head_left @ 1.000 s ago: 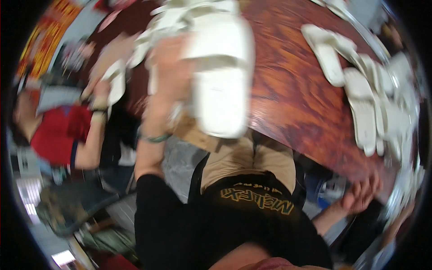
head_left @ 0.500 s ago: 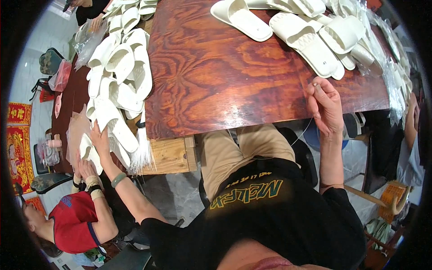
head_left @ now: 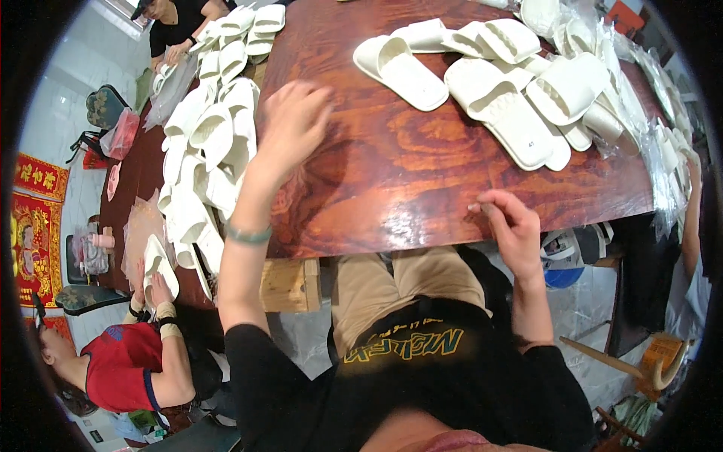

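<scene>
My left hand [head_left: 297, 124], with a bangle on its wrist, hovers over the left part of the brown wooden tabletop [head_left: 346, 173]. Motion blurs its fingers, and no object shows in it. Over the table's near edge, my right hand [head_left: 512, 226] is closed in a pinch; what its fingertips hold is too small to name. A heap of white slippers [head_left: 211, 135] lies left of my left hand. Beyond my right hand is another group of white slippers [head_left: 508, 113], some overlapping. A single white slipper [head_left: 410, 79] lies at that group's left side.
At lower left a co-worker in a red shirt [head_left: 124, 365] handles a white slipper [head_left: 160, 267]. Another person in black [head_left: 177, 30] works at the far left. Clear plastic wrap [head_left: 663, 166] hangs along the table's right side. A wooden box [head_left: 290, 285] stands under the near left corner.
My left hand has left the slipper heap at the left and moved right and away over the tabletop. My right hand stays pinched and is lower in the picture. The whole view has shifted slightly.
</scene>
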A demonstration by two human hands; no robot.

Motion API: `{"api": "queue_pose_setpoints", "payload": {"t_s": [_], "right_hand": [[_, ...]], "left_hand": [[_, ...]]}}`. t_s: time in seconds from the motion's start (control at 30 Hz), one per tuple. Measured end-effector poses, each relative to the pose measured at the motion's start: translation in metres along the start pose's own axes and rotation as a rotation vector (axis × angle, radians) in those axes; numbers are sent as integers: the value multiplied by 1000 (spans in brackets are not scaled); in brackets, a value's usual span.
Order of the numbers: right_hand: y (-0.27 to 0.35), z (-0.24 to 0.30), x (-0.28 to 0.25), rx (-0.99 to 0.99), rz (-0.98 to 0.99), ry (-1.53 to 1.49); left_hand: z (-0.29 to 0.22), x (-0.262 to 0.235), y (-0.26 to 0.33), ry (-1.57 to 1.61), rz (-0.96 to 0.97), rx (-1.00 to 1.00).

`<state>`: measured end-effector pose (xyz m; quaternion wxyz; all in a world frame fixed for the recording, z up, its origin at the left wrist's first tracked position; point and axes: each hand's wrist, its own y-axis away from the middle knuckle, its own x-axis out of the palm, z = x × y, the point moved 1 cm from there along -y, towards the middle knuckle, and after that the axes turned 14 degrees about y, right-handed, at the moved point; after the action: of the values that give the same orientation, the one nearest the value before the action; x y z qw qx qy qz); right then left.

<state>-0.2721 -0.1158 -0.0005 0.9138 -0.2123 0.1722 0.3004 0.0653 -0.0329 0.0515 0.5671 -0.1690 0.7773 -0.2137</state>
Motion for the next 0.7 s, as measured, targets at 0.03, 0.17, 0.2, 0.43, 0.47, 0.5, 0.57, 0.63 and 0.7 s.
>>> {"api": "queue_pose_setpoints", "payload": {"t_s": [0.03, 0.17, 0.2, 0.43, 0.47, 0.5, 0.57, 0.63, 0.7], "right_hand": [[2, -5, -5, 3, -21, 35], [8, -25, -37, -89, -226, 349], [1, -25, -40, -104, -223, 338], [-36, -17, -50, -332, -352, 767], [-42, -18, -45, -362, -346, 750], [-45, -19, -39, -360, -311, 754], [-52, -15, -28, -367, -229, 745], [-60, -10, -7, -452, -187, 685], [-60, -15, -2, -392, -143, 702]], "left_hand": [[8, 23, -27, -83, 0, 40], [21, 107, -132, -401, 103, 141], [34, 121, -146, -494, 123, 163], [36, 163, -217, -431, 470, 19], [46, 165, -216, -458, 429, 89], [52, 173, -215, -459, 377, 107], [82, 201, -226, -324, 304, -34], [102, 199, -241, -470, 473, -631], [78, 200, -255, -567, 798, -647]]}}
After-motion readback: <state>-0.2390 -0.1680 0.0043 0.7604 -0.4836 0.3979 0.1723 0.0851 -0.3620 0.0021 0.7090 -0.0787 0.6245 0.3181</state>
